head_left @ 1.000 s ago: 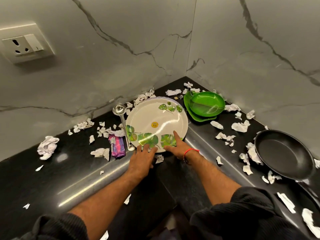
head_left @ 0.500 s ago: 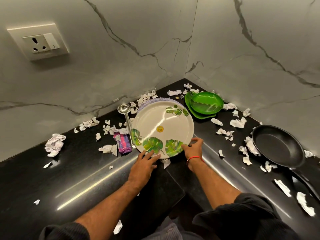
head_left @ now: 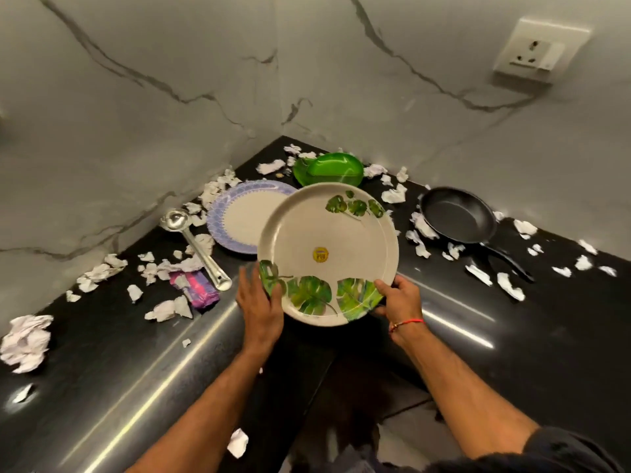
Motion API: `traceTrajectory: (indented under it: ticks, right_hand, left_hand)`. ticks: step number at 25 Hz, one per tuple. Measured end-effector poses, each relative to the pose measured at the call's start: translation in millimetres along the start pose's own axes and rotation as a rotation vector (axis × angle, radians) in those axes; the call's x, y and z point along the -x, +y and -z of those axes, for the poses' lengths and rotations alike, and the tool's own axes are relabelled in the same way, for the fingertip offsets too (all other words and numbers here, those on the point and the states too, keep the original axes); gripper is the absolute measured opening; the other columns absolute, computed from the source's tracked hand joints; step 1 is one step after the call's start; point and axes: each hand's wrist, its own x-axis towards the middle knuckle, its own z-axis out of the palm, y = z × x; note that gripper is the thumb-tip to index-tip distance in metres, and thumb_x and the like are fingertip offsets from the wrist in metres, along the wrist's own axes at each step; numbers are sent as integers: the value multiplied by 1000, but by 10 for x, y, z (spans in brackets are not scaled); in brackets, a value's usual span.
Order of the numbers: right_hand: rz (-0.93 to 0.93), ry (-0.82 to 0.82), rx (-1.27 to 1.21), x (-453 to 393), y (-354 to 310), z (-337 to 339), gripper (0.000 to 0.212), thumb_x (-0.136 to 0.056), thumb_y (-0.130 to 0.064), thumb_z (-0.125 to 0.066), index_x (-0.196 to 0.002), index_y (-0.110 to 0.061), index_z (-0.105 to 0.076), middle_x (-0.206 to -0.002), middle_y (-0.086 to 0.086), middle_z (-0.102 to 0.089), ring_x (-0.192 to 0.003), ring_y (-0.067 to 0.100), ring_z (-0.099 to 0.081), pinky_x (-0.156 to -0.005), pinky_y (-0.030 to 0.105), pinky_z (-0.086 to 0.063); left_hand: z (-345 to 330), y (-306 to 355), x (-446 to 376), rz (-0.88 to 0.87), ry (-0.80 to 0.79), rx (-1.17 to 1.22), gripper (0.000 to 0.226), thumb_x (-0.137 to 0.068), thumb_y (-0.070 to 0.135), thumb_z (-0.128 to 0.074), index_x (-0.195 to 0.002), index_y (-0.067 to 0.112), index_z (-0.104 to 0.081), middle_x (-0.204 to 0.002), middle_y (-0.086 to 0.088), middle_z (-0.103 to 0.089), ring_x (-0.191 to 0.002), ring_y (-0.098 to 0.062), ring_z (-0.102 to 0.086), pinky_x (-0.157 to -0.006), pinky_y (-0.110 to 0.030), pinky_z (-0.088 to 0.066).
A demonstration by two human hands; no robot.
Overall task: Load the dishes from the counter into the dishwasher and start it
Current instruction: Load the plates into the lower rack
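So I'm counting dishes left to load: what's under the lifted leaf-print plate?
A round purple-rimmed plate lies on the black counter, its right part covered by the leaf-print plate held by both hands. Whether anything else sits beneath cannot be seen.

The leaf plate (head_left: 327, 254) sits mid-frame, held above the desk (head_left: 102, 353) between both hands; behind it to the left lies a second plate (head_left: 239, 220); the ladle (head_left: 191, 240) further left; the bowl (head_left: 327, 169) behind; the pan (head_left: 457, 216) right.
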Motion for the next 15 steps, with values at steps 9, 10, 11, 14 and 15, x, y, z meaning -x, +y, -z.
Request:
traceTrajectory:
  ticks: [9, 10, 11, 14, 15]
  right_hand:
    - [59, 256, -124, 598, 35, 1242, 12, -90, -4, -65, -93, -15, -68, -90, 14, -73, -83, 32, -70, -80, 60, -56]
    - [69, 283, -132, 682, 38, 1383, 12, -89, -4, -66, -93, -15, -68, -90, 13, -73, -83, 31, -70, -80, 58, -57]
    - [84, 312, -145, 763, 42, 1530, 12, -89, -4, -66, -92, -15, -68, -90, 12, -73, -83, 30, -71, -80, 56, -58]
    - [134, 394, -224, 1049, 61, 2014, 19, -89, 1, -65, -93, -17, -68, -92, 10, -73, -87, 29, -70, -75, 47, -60]
    - [149, 417, -254, 1157, 84, 2183, 21, -89, 2, -64, -94, -18, -68, -92, 9, -72, -88, 29, -70, -74, 45, -60]
  left_hand:
    - [-610, 484, 46, 72, -293, 239, 20, -96, 26, -53, -110, 38, -62, -110, 0, -71, -102, -23, -68, -91, -54, -57]
    - [-671, 600, 142, 69, -320, 244, 19, -98, 23, -54, -108, 37, -62, -109, 0, -71, -101, -23, -69, -90, -53, -57]
    - [-732, 736, 253, 59, -346, 254, 20, -100, 18, -54, -113, 31, -63, -109, 0, -71, -101, -22, -68, -89, -50, -58]
    - [-937, 1147, 668, -17, -414, 300, 34, -101, 6, -53, -132, 19, -55, -114, 3, -64, -105, -19, -66, -78, -28, -58]
    - [-1008, 1257, 812, -46, -440, 304, 39, -101, 5, -52, -137, 21, -51, -116, 3, -62, -105, -19, -65, -76, -29, -59]
